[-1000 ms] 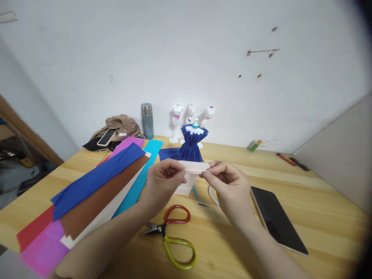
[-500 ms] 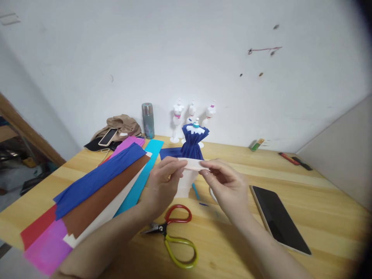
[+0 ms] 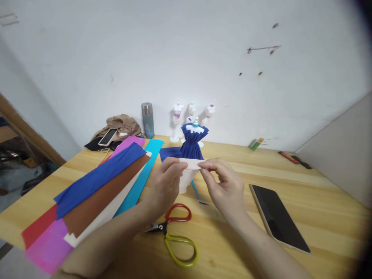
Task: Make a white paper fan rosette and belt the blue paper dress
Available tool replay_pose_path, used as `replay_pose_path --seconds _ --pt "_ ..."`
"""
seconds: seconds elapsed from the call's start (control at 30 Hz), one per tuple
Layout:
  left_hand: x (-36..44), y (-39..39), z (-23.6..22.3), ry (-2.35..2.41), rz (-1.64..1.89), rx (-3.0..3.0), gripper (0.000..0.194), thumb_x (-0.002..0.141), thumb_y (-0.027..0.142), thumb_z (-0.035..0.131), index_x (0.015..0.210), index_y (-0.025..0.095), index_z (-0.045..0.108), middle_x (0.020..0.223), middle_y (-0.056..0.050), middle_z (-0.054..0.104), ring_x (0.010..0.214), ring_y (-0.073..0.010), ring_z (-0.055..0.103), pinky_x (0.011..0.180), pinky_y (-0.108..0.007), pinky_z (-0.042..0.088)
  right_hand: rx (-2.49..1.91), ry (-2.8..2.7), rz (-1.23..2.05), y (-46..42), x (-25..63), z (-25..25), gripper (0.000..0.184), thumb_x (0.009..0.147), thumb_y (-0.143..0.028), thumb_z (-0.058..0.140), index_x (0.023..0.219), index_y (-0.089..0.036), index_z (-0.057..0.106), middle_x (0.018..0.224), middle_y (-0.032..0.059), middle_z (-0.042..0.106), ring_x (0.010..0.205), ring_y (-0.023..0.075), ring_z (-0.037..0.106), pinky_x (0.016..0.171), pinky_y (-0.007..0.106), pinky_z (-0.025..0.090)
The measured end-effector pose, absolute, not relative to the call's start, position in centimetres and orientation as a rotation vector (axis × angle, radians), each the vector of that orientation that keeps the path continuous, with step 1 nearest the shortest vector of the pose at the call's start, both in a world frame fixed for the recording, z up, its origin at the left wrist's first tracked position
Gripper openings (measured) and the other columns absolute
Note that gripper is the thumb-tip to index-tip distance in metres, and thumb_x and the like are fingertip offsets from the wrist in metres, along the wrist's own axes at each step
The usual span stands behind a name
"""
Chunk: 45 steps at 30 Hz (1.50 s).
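Between my hands is a strip of white crepe paper (image 3: 192,164), folded over along its top edge, with the rest hanging below. My left hand (image 3: 167,184) pinches the fold's left end, and my right hand (image 3: 223,182) pinches the right end between thumb and fingers. Just behind the paper stands a small mannequin in a gathered blue paper dress (image 3: 192,143), with a teal band at its neck. Scissors (image 3: 171,234) with one red and one yellow handle lie open on the table below my hands.
Layered coloured paper strips (image 3: 99,186) cover the table's left side. A tablet or large phone (image 3: 280,217) lies at right. Along the wall stand a thermos (image 3: 148,121) and several white mannequins (image 3: 177,114). A glue stick (image 3: 257,144) is at the back right.
The hands stay at the same spot, fingers shifting slightly along the folded edge. My right hand has moved a little closer to my left, so less of the fold shows between them.
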<state>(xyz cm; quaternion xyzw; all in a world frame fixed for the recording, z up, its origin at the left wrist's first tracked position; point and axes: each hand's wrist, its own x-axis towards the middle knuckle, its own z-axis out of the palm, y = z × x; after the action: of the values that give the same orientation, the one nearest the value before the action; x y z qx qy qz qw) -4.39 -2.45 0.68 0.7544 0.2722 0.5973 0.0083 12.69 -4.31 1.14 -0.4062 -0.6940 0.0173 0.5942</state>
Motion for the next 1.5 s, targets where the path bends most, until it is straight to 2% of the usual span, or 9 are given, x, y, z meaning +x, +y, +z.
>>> replay_pose_path --seconds 0.2,0.33,0.47,0.57,0.7,0.9,1.2,1.5 --pt "-4.3 -2.3 0.5 0.901 1.864 2.238 0.017 0.092 0.006 0.055 0.093 0.020 0.064 0.084 0.001 0.065 0.067 -0.0075 0.061 0.068 -0.020 0.054 -1.021 -1.571 0.099 -4.3 12.7 1.0 0.008 0.090 -0.018 0.061 0.087 -0.023 0.066 0.080 0.0012 0.071 0.071 0.0167 0.066 0.074 0.034 0.054" --pt "-4.3 -2.3 0.2 1.054 1.701 1.991 0.010 0.091 0.013 0.058 0.090 0.020 0.064 0.076 0.002 0.067 0.064 -0.0096 0.065 0.064 -0.021 0.052 -1.106 -1.488 0.268 -4.1 12.7 0.7 0.005 0.086 -0.025 0.064 0.085 -0.022 0.069 0.077 0.0023 0.073 0.067 0.0176 0.066 0.067 0.033 0.053" --pt "-4.1 -2.4 -0.1 1.176 1.532 1.732 0.005 0.090 0.022 0.062 0.090 0.021 0.067 0.063 0.003 0.067 0.059 -0.0116 0.066 0.059 -0.022 0.051 -1.129 -1.386 0.522 -3.9 12.5 0.5 0.012 0.084 -0.032 0.064 0.084 -0.021 0.069 0.072 0.0034 0.072 0.066 0.0199 0.069 0.067 0.035 0.054" --pt "-4.0 -2.5 0.0 1.154 1.506 1.606 0.006 0.087 0.025 0.065 0.086 0.020 0.068 0.060 0.003 0.069 0.057 -0.0120 0.066 0.058 -0.022 0.051 -1.142 -1.310 0.637 -3.7 12.5 0.4 0.014 0.080 -0.035 0.067 0.083 -0.021 0.069 0.072 0.0037 0.072 0.067 0.0211 0.070 0.070 0.037 0.054" --pt "-3.7 -2.9 1.1 1.045 1.528 1.467 0.005 0.083 0.023 0.068 0.082 0.019 0.069 0.061 0.001 0.072 0.058 -0.0124 0.069 0.059 -0.021 0.055 -1.099 -1.255 0.662 -3.7 12.5 0.7 0.012 0.075 -0.033 0.071 0.078 -0.022 0.069 0.076 0.0040 0.072 0.073 0.0207 0.069 0.075 0.037 0.053" --pt "-3.6 -3.4 2.7 0.928 1.578 1.348 0.003 0.075 0.019 0.071 0.074 0.016 0.070 0.059 0.000 0.073 0.054 -0.0129 0.069 0.055 -0.022 0.057 -0.988 -1.265 0.667 -4.1 12.5 1.7 0.007 0.072 -0.026 0.075 0.073 -0.021 0.071 0.077 0.0031 0.070 0.073 0.0174 0.065 0.071 0.032 0.054" --pt "-3.7 -3.4 2.7 0.903 1.565 1.354 0.004 0.075 0.017 0.071 0.072 0.016 0.070 0.058 0.000 0.072 0.053 -0.0117 0.068 0.055 -0.020 0.056 -0.943 -1.252 0.683 -4.4 12.6 1.9 0.004 0.072 -0.023 0.075 0.072 -0.021 0.072 0.069 0.0026 0.069 0.063 0.0159 0.061 0.059 0.029 0.052" --pt "-3.6 -3.6 2.6 0.969 1.551 1.409 0.005 0.077 0.019 0.070 0.073 0.016 0.069 0.057 0.000 0.071 0.053 -0.0126 0.068 0.053 -0.020 0.053 -0.930 -1.240 0.697 -4.4 12.6 1.8 0.004 0.071 -0.020 0.075 0.073 -0.021 0.072 0.065 0.0008 0.069 0.059 0.0154 0.065 0.058 0.028 0.053"
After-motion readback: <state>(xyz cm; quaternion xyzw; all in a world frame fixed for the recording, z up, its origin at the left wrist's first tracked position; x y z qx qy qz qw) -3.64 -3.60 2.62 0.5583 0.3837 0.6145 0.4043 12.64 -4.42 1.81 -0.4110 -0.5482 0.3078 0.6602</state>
